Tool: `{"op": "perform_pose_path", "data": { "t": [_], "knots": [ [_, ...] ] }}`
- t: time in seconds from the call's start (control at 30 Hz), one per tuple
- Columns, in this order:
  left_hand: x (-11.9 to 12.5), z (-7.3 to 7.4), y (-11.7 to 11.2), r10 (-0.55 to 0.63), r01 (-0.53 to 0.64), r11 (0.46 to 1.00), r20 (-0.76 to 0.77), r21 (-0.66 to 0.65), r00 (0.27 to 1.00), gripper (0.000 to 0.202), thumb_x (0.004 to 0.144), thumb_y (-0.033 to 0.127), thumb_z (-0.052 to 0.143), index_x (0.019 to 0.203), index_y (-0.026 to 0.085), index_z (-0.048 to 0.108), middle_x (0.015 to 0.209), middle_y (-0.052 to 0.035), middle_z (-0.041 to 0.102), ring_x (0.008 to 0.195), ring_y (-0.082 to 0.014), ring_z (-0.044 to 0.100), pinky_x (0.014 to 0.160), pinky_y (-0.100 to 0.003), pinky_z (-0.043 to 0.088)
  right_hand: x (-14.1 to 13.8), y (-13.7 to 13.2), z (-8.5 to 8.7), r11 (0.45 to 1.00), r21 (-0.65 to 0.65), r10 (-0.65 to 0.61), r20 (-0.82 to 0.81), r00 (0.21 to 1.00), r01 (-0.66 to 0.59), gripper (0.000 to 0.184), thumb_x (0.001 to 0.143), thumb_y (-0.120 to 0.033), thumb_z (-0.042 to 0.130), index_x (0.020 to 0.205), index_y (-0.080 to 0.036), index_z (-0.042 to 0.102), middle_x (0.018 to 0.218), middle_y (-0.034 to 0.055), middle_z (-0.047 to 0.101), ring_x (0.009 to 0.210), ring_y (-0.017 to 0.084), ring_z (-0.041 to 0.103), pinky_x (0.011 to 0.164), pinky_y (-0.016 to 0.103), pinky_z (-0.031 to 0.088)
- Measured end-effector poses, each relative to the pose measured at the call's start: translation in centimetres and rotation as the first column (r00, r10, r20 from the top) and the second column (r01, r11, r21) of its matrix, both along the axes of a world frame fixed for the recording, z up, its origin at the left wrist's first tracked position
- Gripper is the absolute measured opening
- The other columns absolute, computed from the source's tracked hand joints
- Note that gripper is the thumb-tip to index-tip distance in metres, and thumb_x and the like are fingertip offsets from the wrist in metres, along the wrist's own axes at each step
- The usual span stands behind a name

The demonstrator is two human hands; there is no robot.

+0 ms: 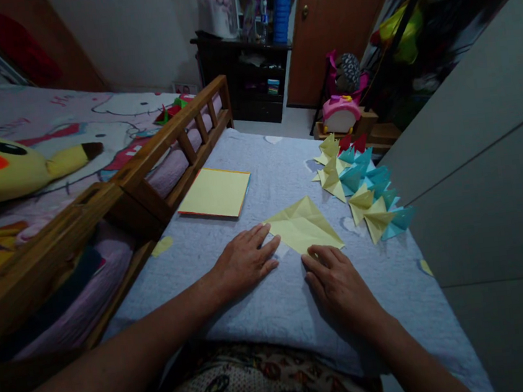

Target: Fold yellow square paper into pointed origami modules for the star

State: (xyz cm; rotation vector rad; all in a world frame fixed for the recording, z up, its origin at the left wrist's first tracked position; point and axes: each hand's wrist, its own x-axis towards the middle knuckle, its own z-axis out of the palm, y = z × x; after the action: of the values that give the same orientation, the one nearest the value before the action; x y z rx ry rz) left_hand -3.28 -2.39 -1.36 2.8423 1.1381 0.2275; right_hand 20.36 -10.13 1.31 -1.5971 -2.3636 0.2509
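Observation:
A creased sheet of yellow paper [302, 221] lies on the cloth-covered table in front of me, partly folded. My left hand [246, 261] rests palm down with fingers stretched out, its fingertips touching the sheet's left corner. At the near corner, my right hand [334, 275] has curled fingers on the paper's edge, thumb and forefinger close together. Beyond my left hand sits a flat stack of square paper [217, 192], yellow on top. Several folded paper pieces [362, 179] in yellow, blue and red stand along the table's right side.
The table [279, 319] wears a pale blue cloth. A wooden bed rail [175, 136] runs along its left, with a yellow plush toy [1, 167] on the bed behind it. Pale cabinet panels [491, 209] border the right side. A dark cabinet [244, 79] and a pink toy stand farther back.

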Motion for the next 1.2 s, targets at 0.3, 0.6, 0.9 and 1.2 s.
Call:
{"op": "perform_pose_path", "data": {
  "t": [0.3,0.6,0.9,1.2],
  "knots": [
    [0.1,0.4,0.0,0.008,-0.008,1.000,-0.039,0.009,0.999,0.045,0.100,0.040,0.053,0.140,0.020,0.052,0.153,-0.0167,0.046,0.139,-0.0328,0.046,0.109,-0.045,0.040,1.3,-2.0,-0.8,0.998,0.025,-0.054,-0.026,0.998,0.054,0.032,0.097,-0.020,0.050,0.124,-0.020,0.066,0.126,0.0139,0.064,0.117,0.028,0.056,0.102,0.048,0.049],
    [-0.1,-0.2,-0.1,0.009,-0.009,1.000,-0.014,0.007,1.000,0.046,0.098,0.038,0.055,0.140,0.020,0.051,0.152,-0.0165,0.046,0.139,-0.0345,0.044,0.109,-0.049,0.040,2.5,-2.9,-0.2,0.996,-0.025,-0.088,-0.063,0.994,0.087,0.028,0.096,-0.020,0.051,0.115,-0.026,0.070,0.124,0.0105,0.066,0.116,0.028,0.058,0.100,0.050,0.049],
    [2.5,1.8,0.6,0.015,-0.005,0.996,0.125,-0.086,0.992,0.043,0.092,0.024,0.058,0.133,0.014,0.052,0.146,-0.0174,0.051,0.127,-0.0312,0.053,0.106,-0.046,0.046,3.1,1.9,1.0,0.910,-0.271,-0.384,-0.274,0.882,0.313,0.039,0.088,-0.020,0.047,0.126,-0.015,0.052,0.115,0.0140,0.069,0.088,0.023,0.068,0.083,0.039,0.052],
    [5.8,2.3,2.9,-0.023,0.086,0.958,0.224,-0.273,0.974,0.063,0.083,0.016,0.063,0.143,0.018,0.044,0.139,-0.0131,0.058,0.123,-0.0256,0.059,0.099,-0.039,0.053,1.6,3.8,-0.2,0.870,-0.469,-0.455,-0.644,0.615,0.152,0.048,0.078,-0.018,0.047,0.126,-0.020,0.041,0.106,0.0066,0.064,0.070,0.015,0.060,0.064,0.029,0.049]
  ]
}}
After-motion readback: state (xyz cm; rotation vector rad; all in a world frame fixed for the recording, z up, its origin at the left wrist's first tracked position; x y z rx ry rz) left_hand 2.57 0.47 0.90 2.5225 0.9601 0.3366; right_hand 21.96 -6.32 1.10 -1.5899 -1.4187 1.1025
